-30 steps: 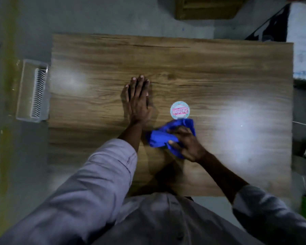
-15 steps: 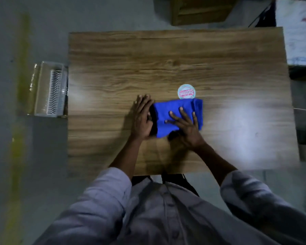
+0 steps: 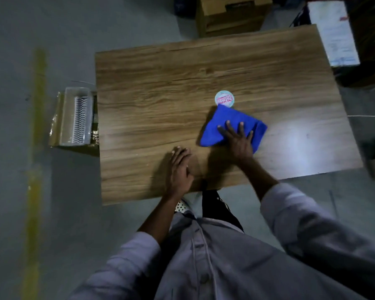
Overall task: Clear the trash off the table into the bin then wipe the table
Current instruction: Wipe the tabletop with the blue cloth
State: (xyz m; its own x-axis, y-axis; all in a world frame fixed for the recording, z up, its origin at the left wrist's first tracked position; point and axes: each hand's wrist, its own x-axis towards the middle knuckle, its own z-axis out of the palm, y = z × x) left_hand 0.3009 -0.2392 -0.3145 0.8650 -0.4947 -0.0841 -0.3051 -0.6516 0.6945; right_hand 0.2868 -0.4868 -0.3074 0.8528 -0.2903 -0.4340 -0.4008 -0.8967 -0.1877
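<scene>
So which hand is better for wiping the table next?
Right. The right hand presses flat on the blue cloth, fingers spread. The left hand rests on the bare wooden table, apart from the cloth.

Grey concrete floor (image 3: 13,40) | yellow painted stripe (image 3: 36,126) at left | wooden crate (image 3: 232,16) top centre | white printed sheet (image 3: 333,33) upper right

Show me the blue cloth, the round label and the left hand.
blue cloth (image 3: 230,118): head view, its bare upper part.
round label (image 3: 224,98): head view, its printed middle.
left hand (image 3: 179,168): head view, back of the hand.
</scene>
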